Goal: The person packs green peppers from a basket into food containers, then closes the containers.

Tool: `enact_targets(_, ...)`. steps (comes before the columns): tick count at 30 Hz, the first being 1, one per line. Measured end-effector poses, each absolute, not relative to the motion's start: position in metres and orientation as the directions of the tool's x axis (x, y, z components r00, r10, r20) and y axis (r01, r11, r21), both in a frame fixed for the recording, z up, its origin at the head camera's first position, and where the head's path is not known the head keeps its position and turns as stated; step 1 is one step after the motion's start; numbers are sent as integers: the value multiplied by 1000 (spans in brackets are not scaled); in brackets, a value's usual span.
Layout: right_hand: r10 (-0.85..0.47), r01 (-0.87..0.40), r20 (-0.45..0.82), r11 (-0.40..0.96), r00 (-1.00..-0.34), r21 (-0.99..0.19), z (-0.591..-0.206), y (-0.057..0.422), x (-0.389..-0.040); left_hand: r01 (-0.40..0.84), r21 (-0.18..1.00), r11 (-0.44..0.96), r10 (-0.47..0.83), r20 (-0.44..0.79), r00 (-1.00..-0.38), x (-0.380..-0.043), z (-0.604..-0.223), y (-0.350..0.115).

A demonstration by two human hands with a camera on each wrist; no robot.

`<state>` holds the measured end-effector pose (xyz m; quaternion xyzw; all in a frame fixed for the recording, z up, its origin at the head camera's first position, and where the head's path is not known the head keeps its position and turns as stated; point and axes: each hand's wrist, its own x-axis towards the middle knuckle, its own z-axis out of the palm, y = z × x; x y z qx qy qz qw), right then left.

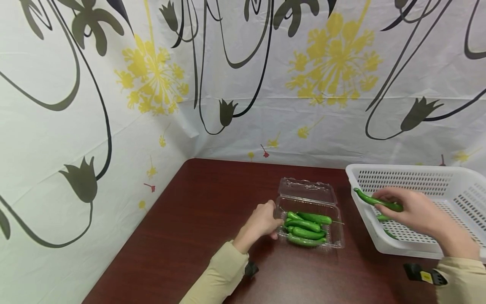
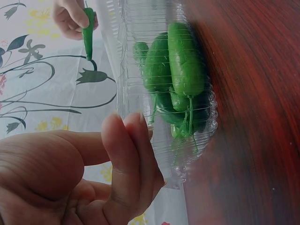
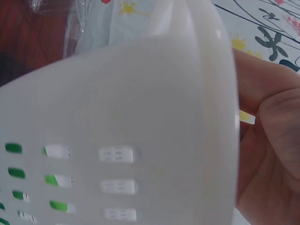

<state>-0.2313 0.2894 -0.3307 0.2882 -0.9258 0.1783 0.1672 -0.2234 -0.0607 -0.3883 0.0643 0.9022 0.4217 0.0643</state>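
Observation:
A clear plastic clamshell box (image 1: 335, 234) stands on the table with its lid (image 1: 307, 192) open towards the back. Several green chili peppers (image 1: 306, 234) lie inside it. My left hand (image 1: 262, 220) pinches the box's left edge; in the left wrist view its curled fingertips (image 2: 123, 136) are at the clear wall. My right hand (image 1: 415, 209) holds one green chili pepper (image 1: 394, 206) above the left part of a white basket (image 1: 366, 217). In the right wrist view the basket's wall (image 3: 164, 108) hides the fingers and the held pepper.
More green peppers (image 1: 383, 218) lie in the basket, glimpsed through its slots in the right wrist view. The dark red table (image 1: 205, 207) meets a patterned white sheet (image 1: 243, 143) at the back and left. A strip of table separates box and basket.

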Motion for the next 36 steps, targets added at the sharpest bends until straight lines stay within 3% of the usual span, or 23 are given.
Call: enact_targets(36, -550, -679, 448, 706, -705, -203, -334, 263, -233, 56, 766, 641, 167, -69, -983, -224, -389, -61)
